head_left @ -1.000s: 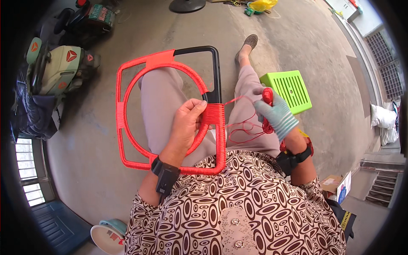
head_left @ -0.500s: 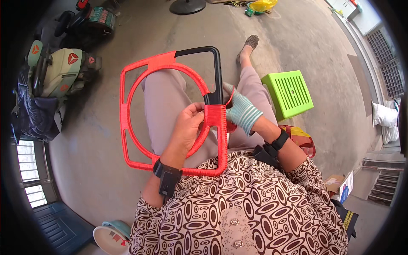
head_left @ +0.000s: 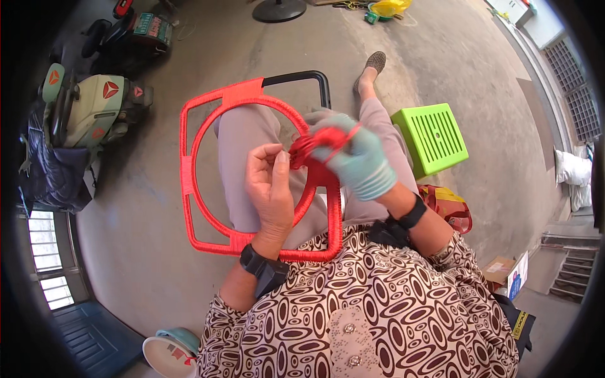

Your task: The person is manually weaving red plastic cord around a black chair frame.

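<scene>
A frame of rounded square shape with a ring inside it (head_left: 187, 173) leans over my lap. Most of it is wrapped tightly in red cord, while bare black tube (head_left: 296, 76) shows at its top right. In my right hand (head_left: 362, 157), which wears a pale green striped glove, is a bundle of red cord (head_left: 309, 146), partly blurred by motion. The bundle passes in front of the frame's right side and hides part of it. My bare left hand (head_left: 271, 183) is raised just left of the bundle, thumb and fingers apart, holding nothing.
To my right stands a green slatted plastic stool (head_left: 435, 138), with a red and yellow bag (head_left: 446, 208) nearer me. Scooters (head_left: 94, 104) are parked at the left. Basins (head_left: 167, 354) sit at the lower left, and a cardboard box (head_left: 499, 269) lies at the lower right.
My left hand has let go of the frame and opened. My right hand has come up and left across the frame, bringing the red cord bundle into view in front of it.
</scene>
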Demonstrator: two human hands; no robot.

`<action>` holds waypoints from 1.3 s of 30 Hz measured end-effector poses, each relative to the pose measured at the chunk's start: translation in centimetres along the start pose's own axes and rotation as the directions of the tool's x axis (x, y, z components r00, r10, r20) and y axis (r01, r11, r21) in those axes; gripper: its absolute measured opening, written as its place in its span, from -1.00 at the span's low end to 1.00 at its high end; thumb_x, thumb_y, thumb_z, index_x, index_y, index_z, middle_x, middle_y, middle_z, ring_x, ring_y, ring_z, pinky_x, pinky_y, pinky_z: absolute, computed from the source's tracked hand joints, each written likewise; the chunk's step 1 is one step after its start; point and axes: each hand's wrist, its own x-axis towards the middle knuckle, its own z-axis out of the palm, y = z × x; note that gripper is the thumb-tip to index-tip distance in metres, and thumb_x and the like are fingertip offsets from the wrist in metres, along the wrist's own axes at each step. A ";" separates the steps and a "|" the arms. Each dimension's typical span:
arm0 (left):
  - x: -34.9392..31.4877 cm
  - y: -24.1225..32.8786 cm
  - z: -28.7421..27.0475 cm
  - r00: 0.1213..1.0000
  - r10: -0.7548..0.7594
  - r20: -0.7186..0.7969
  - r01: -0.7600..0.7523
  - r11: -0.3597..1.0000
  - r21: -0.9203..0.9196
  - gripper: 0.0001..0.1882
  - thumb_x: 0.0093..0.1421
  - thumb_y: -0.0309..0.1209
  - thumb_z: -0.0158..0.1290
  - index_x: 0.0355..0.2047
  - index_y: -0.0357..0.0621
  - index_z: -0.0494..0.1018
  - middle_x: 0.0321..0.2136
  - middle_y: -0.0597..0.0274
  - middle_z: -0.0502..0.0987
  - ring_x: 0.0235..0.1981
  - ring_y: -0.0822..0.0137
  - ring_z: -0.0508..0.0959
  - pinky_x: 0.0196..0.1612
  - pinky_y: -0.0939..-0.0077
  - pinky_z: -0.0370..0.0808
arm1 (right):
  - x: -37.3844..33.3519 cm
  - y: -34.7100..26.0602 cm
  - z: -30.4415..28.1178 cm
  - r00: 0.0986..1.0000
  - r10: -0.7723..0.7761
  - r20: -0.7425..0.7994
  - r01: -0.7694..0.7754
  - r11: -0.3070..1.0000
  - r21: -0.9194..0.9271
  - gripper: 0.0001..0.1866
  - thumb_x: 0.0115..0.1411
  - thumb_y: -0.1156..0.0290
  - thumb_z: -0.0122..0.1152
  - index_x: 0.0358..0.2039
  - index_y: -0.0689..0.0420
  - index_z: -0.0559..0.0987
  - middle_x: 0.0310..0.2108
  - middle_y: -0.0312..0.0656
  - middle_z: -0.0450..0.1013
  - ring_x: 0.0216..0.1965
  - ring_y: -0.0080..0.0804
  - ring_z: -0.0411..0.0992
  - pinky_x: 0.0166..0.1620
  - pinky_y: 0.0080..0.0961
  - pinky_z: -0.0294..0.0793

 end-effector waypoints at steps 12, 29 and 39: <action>0.7 -1.5 -0.4 0.943 -0.316 0.102 0.313 0.949 0.044 -0.83 0.21 -0.41 0.04 -0.29 -0.26 0.37 -0.45 0.33 0.46 -0.49 0.58 0.44 -0.41 0.71 0.41 | -20.0 16.4 -14.2 0.045 0.934 -0.353 -0.575 0.313 0.756 -0.86 0.18 0.37 0.07 -0.27 0.12 0.47 -0.48 -0.27 0.47 -0.56 -0.41 0.44 -0.48 -0.46 0.44; 0.9 -0.8 -0.2 0.840 -0.507 0.191 0.541 0.807 -0.235 -0.82 0.28 -0.36 -0.07 -0.21 -0.19 0.38 -0.36 0.31 0.47 -0.42 0.54 0.49 -0.36 0.69 0.45 | -7.6 2.8 -1.4 0.333 0.362 0.871 -0.930 -0.030 0.368 -0.64 0.19 0.12 0.10 -0.33 0.22 0.47 -0.54 -0.23 0.45 -0.54 -0.51 0.43 -0.40 -0.61 0.46; 1.0 -1.2 -0.7 0.856 -0.459 0.237 0.516 0.777 -0.361 -0.83 0.25 -0.46 -0.07 -0.16 -0.23 0.35 -0.27 0.20 0.49 -0.26 0.40 0.51 -0.13 0.47 0.44 | -8.0 4.8 -5.5 0.659 0.727 0.192 -0.004 -0.253 0.968 -0.70 0.23 0.20 0.10 -0.55 0.11 0.39 -0.45 -0.26 0.39 -0.23 -0.28 0.39 -0.39 -0.44 0.52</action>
